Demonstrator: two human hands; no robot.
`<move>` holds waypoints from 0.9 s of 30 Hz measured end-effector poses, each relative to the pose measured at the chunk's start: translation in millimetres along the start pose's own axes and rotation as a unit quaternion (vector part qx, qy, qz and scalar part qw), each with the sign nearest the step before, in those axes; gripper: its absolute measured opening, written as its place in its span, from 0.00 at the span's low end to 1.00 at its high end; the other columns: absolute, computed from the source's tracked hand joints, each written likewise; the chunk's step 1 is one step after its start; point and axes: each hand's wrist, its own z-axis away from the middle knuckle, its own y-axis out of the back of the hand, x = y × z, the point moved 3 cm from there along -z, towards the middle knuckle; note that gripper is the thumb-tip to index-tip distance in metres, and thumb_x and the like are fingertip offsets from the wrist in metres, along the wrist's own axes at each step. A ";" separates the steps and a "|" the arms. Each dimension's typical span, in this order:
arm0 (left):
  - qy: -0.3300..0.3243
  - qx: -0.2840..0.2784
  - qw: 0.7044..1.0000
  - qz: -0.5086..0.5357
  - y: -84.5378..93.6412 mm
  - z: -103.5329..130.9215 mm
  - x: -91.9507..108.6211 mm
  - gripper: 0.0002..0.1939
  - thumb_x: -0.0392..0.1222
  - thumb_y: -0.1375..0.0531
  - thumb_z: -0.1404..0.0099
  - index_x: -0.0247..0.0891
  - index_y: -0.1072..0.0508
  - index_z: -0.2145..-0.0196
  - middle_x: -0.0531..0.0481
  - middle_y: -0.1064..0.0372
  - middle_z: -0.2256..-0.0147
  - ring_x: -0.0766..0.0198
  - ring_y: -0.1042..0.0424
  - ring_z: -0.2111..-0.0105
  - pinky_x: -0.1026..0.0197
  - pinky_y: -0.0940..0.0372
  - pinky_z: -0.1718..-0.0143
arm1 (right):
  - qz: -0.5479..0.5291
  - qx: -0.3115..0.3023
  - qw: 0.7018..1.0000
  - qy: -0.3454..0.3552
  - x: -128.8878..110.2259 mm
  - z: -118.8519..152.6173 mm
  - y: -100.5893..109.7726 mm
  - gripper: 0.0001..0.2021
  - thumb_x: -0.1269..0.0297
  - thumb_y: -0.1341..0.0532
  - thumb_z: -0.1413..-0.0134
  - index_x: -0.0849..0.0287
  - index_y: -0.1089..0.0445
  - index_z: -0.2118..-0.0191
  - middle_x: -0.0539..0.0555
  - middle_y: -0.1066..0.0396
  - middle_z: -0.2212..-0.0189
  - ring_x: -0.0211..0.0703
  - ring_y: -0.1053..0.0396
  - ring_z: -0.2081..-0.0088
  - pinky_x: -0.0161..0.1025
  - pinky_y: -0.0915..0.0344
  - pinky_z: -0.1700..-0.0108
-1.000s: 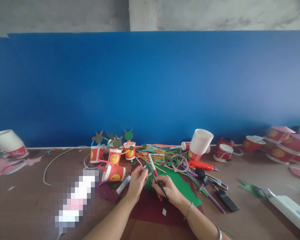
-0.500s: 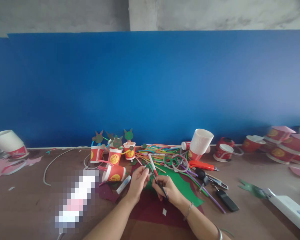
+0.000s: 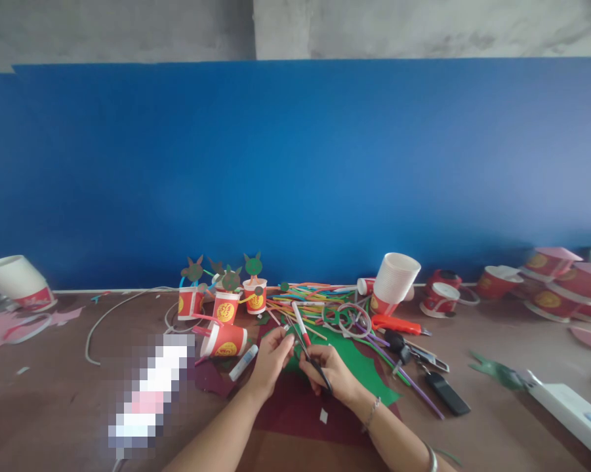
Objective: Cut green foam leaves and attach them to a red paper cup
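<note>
My left hand is closed in a pinch on a small piece of green paper, mostly hidden by the fingertips. My right hand is wrapped round a pair of scissors with dark handles, and their blades point up and left at the paper. Both hands work close together above a green paper sheet, which lies on a dark red sheet. A white marker with a red end lies just beyond the scissors. A glue stick rests left of my left hand.
Red paper cups with animal heads stand at back left. Coloured pipe cleaners lie behind my hands. To the right are a cup stack, an orange cutter, keys and a white box. A blurred-out rectangle lies left.
The scissor blades have shifted slightly at the green paper and look a little further apart. Both hands stay in nearly the same place.
</note>
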 end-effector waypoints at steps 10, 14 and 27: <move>-0.009 0.031 0.999 0.006 1.3 -0.3 0.8 0.19 0.54 0.39 0.48 0.37 0.40 0.80 0.60 0.45 0.84 0.76 0.51 0.85 0.70 0.57 0.84 | 0.004 0.009 1.000 -0.011 -0.6 0.9 0.3 0.09 0.61 0.38 0.56 0.61 0.37 0.77 0.42 0.42 0.90 0.29 0.45 0.89 0.27 0.47 0.87; -0.011 0.033 0.999 0.002 1.3 -0.4 0.5 0.19 0.54 0.39 0.47 0.37 0.40 0.80 0.60 0.46 0.84 0.75 0.51 0.85 0.70 0.57 0.84 | 0.002 0.009 1.000 -0.004 0.5 0.5 0.7 0.09 0.61 0.38 0.56 0.61 0.37 0.77 0.42 0.41 0.90 0.29 0.45 0.89 0.27 0.48 0.87; -0.005 -0.017 1.000 0.001 0.0 -0.8 -1.7 0.16 0.50 0.40 0.46 0.37 0.40 0.79 0.59 0.44 0.83 0.76 0.51 0.85 0.69 0.58 0.84 | -0.003 0.003 1.000 0.008 2.4 -0.8 -0.8 0.11 0.58 0.38 0.55 0.61 0.37 0.75 0.43 0.40 0.90 0.30 0.43 0.88 0.27 0.46 0.85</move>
